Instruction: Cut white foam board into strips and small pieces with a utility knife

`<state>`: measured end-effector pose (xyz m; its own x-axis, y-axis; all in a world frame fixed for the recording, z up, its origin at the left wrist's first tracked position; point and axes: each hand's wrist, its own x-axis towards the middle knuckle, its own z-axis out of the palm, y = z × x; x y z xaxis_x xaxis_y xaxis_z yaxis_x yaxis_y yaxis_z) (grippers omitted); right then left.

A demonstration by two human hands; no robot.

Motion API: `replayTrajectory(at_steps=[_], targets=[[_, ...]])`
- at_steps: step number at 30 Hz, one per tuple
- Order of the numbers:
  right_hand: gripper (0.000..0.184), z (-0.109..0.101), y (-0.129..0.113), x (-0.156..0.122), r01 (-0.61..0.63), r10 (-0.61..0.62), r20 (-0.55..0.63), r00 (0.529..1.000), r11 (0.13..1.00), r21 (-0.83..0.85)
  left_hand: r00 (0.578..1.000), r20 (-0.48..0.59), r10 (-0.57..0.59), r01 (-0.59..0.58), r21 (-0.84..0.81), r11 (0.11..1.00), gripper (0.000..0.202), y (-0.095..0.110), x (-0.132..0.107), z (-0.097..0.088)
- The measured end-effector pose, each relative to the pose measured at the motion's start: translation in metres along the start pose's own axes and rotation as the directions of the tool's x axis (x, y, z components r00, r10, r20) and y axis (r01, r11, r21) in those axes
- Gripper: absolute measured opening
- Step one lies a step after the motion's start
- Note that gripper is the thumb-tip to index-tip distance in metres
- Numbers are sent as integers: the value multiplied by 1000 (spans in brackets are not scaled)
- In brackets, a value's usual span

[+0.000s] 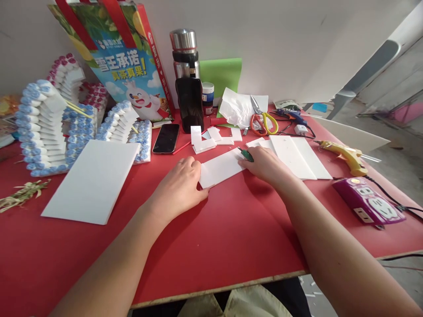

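A white foam board strip (222, 168) lies slanted on the red table, between my two hands. My left hand (180, 189) grips its left end, thumb at the near edge and the other fingers curled at the far side. In my right hand (261, 163) is a green craft knife (246, 154), its tip at the strip's far right corner. Just beyond the strip sit several small cut white foam pieces (204, 145). Larger white boards (294, 156) lie beside my right hand, partly behind the wrist.
At left are a big white board (94, 180) and blue-and-white rolled-paper models (42, 127). Behind stand a printed bag (132, 66), a steel flask (183, 42) and a phone (189, 105). Scissors (261, 121), a yellow glue gun (346, 156) and a purple power strip (368, 200) lie right.
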<state>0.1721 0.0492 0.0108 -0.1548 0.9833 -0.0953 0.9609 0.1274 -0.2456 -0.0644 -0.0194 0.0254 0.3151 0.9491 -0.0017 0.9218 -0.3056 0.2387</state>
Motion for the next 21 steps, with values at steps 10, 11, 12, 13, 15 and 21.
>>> replayTrajectory(at_steps=[10, 11, 12, 13, 15, 21], targets=[[19, -1, -2, -2, -21, 21, 9, 1000, 1000, 2, 998, 6, 59, -59, -3, 998, 18, -4, 2, -1], [19, -1, -2, -2, -20, 20, 10, 1000, 1000, 1, 997, 17, 73, -72, -17, 997, 17, -6, 1, -3], [19, -1, -2, -2, -19, 19, 10, 1000, 1000, 0, 996, 28, 82, -81, -32, 996, 16, -7, 0, -3], [19, -2, -2, -2, -18, 18, 10, 1000, 1000, 1, 996, 37, 85, -84, -45, 995, 15, -9, 0, -4], [19, -2, -2, -2, -18, 18, 10, 1000, 1000, 5, 995, 56, 84, -80, -60, 995, 14, -12, -1, -6], [19, -1, -2, -3, -17, 17, 6, 1000, 1000, 4, 993, 79, 89, -79, -128, 989, 19, -19, -2, -8]])
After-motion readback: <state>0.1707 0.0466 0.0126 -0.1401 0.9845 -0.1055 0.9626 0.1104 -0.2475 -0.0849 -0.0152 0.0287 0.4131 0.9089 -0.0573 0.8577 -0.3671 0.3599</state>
